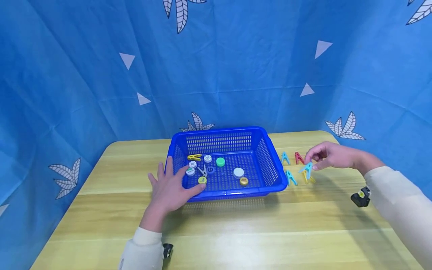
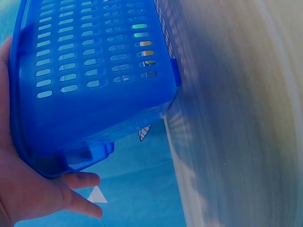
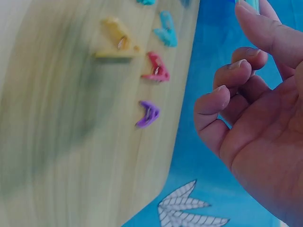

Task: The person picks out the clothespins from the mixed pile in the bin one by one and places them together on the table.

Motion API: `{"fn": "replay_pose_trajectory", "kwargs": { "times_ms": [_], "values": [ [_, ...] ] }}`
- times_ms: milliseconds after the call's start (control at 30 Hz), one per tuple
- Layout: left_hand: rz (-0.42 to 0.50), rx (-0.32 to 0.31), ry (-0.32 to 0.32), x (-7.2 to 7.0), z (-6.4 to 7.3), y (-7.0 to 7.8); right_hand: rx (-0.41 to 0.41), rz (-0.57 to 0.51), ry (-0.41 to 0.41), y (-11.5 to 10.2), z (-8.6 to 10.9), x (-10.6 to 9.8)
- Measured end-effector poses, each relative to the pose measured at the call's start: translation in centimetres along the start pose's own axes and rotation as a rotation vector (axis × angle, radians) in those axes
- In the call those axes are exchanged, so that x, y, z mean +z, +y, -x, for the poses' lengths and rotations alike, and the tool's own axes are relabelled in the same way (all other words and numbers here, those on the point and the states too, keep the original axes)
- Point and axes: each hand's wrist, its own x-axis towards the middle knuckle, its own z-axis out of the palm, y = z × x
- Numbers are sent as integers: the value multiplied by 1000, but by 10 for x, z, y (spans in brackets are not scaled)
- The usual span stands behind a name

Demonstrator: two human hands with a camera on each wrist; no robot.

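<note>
My right hand (image 1: 334, 154) pinches a light blue clothespin (image 1: 308, 169) between thumb and index finger, above the table right of the basket. Below it a yellow clothespin (image 1: 311, 180) is partly covered. Close by lie a red clothespin (image 1: 299, 158) and two light blue ones; the right wrist view also shows a purple clothespin (image 3: 148, 114). My left hand (image 1: 168, 193), fingers spread, rests over the near left corner of the blue plastic basket (image 1: 229, 193). Inside are several bottle caps, among them a green cap (image 1: 220, 162), plus a yellow clothespin (image 1: 194, 157) and a pale clothespin (image 1: 203, 171).
The basket stands on a light wooden table (image 1: 236, 232), near its back edge. A blue curtain (image 1: 216, 67) with leaf and triangle prints hangs right behind and around the table. Small dark devices sit at both wrists.
</note>
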Motion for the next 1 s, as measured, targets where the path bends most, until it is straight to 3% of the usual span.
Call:
{"fn": "replay_pose_trajectory", "kwargs": {
  "times_ms": [400, 767, 1000],
  "values": [
    [1, -6, 11, 1, 1, -2, 85, -60, 2, 31, 21, -10],
    [12, -1, 16, 1, 1, -1, 202, -6, 43, 59, 32, -18],
    [11, -7, 14, 1, 1, -1, 173, 21, 37, 74, 31, -18]
  ]
}}
